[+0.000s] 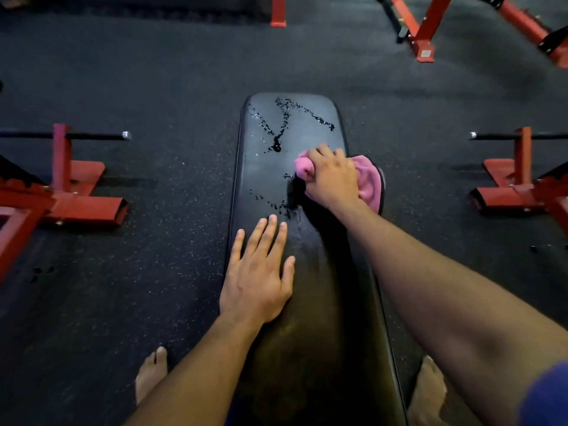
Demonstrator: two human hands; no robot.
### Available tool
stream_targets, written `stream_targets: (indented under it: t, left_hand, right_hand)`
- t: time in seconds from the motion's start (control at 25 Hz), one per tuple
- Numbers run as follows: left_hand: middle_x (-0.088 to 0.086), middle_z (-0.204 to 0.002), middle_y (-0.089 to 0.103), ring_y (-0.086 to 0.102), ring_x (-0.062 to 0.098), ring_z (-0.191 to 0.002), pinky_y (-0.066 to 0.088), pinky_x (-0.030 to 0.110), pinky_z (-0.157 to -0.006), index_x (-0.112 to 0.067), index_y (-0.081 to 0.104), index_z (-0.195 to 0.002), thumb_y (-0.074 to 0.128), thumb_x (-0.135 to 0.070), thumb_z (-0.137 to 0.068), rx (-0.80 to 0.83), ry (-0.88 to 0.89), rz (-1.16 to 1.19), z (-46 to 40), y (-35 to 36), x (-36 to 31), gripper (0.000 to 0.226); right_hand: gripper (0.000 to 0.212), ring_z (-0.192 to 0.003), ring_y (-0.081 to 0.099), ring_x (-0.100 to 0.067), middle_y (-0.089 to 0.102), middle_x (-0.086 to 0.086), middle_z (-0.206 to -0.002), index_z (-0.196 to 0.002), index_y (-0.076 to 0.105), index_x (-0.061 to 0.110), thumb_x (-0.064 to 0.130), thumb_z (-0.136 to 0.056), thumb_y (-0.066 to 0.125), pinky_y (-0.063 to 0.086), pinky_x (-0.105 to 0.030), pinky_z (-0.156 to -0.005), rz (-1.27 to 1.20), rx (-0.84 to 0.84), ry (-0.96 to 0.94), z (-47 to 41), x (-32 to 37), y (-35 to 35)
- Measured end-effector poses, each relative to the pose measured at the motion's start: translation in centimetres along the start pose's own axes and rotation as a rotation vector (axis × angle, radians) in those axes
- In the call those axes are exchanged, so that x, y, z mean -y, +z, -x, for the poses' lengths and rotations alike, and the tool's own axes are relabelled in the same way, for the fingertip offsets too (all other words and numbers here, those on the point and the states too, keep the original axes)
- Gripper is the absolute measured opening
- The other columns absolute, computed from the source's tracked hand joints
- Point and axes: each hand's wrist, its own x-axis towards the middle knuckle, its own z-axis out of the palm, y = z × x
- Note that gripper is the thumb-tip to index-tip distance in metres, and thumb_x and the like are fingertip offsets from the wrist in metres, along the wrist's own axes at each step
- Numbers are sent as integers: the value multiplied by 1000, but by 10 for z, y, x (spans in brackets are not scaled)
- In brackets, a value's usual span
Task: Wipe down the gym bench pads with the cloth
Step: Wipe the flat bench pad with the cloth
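A long black bench pad (261, 167) runs away from me down the middle of the view. Wet streaks and droplets (285, 124) lie across its far half. My right hand (333, 176) is shut on a bunched pink cloth (367, 176) and presses it on the pad's right side, near the edge. Part of the cloth hangs over that edge. My left hand (258, 275) lies flat on the pad's near left side, fingers spread, holding nothing.
Red steel rack feet stand on the dark rubber floor at left (76, 195) and right (510, 182), each with a black bar above. More red frame legs (425, 35) stand at the back. My bare feet (150, 376) flank the bench.
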Motion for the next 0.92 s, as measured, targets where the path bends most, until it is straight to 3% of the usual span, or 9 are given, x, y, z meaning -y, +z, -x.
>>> stream_targets:
  t: [0.24, 0.36, 0.44, 0.52, 0.56, 0.64, 0.72, 0.76, 0.92]
  left_hand:
    - [-3, -174, 8, 3, 13, -161, 5, 48, -131, -24, 17, -166, 16, -51, -102, 12, 11, 7, -2, -2, 2, 70]
    - [-2, -174, 7, 3, 14, -161, 6, 47, -131, -24, 16, -166, 13, -52, -100, 55, -9, -34, 1, -3, 0, 71]
    - [4, -169, 27, 25, 22, -156, 23, 47, -126, -22, 32, -160, 17, -55, -98, 101, -12, -97, -6, -15, -4, 72]
    - [9, -141, 53, 50, 29, -129, 39, 48, -104, -19, 52, -134, 23, -59, -94, 17, 14, -174, -37, -29, -4, 63]
    - [9, -132, 56, 53, 30, -123, 39, 48, -101, -20, 54, -128, 26, -59, -95, -27, 29, -150, -61, -33, -5, 58]
    - [8, -152, 47, 40, 27, -145, 25, 52, -119, -21, 49, -144, 29, -54, -103, -30, 3, -45, -102, -31, -5, 57]
    - [3, -173, 15, 7, 21, -161, -1, 54, -128, -25, 24, -163, 22, -54, -109, 75, -55, -11, -119, -20, -5, 62]
    - [1, -175, 3, -4, 19, -161, -5, 55, -128, -26, 12, -166, 15, -55, -109, 120, -63, -32, -117, -15, -6, 64]
    - [3, -175, -2, -8, 21, -160, 2, 60, -128, -27, 4, -166, 6, -59, -104, 157, -78, -68, -108, -14, -7, 70]
  right_hand:
    - [51, -94, 52, -24, 61, 4, -120, -121, 62, 26, 34, -71, 58, 44, -41, -79, -152, -61, -164, 158, 10, -11]
    - [47, -93, 54, -25, 63, 2, -113, -117, 64, 24, 29, -70, 65, 42, -40, -75, -96, -72, -181, 127, 8, -11]
    - [47, -94, 56, -30, 62, 0, -111, -114, 63, 22, 24, -68, 72, 44, -42, -74, -72, -13, -135, 88, 11, -18]
    - [46, -99, 55, -31, 60, -1, -115, -117, 62, 22, 21, -71, 70, 46, -44, -79, -108, 37, -96, 63, 9, -28]
    - [50, -101, 55, -30, 59, -1, -118, -120, 62, 22, 18, -72, 70, 46, -42, -83, -188, 12, -82, 63, 0, -33]
    - [60, -106, 53, -24, 56, 0, -125, -129, 60, 25, 11, -72, 71, 45, -37, -90, -388, -78, 4, 78, -26, -46]
    - [52, -110, 54, -20, 49, 3, -129, -131, 55, 26, 8, -83, 67, 50, -39, -92, -561, -111, 173, 108, -51, -58]
    - [46, -108, 56, -20, 45, 4, -128, -129, 53, 26, 9, -89, 65, 54, -45, -88, -594, -77, 256, 125, -63, -61]
    - [36, -100, 62, -28, 36, 6, -122, -124, 46, 30, 15, -96, 63, 54, -48, -80, -614, 160, 456, 162, -72, -56]
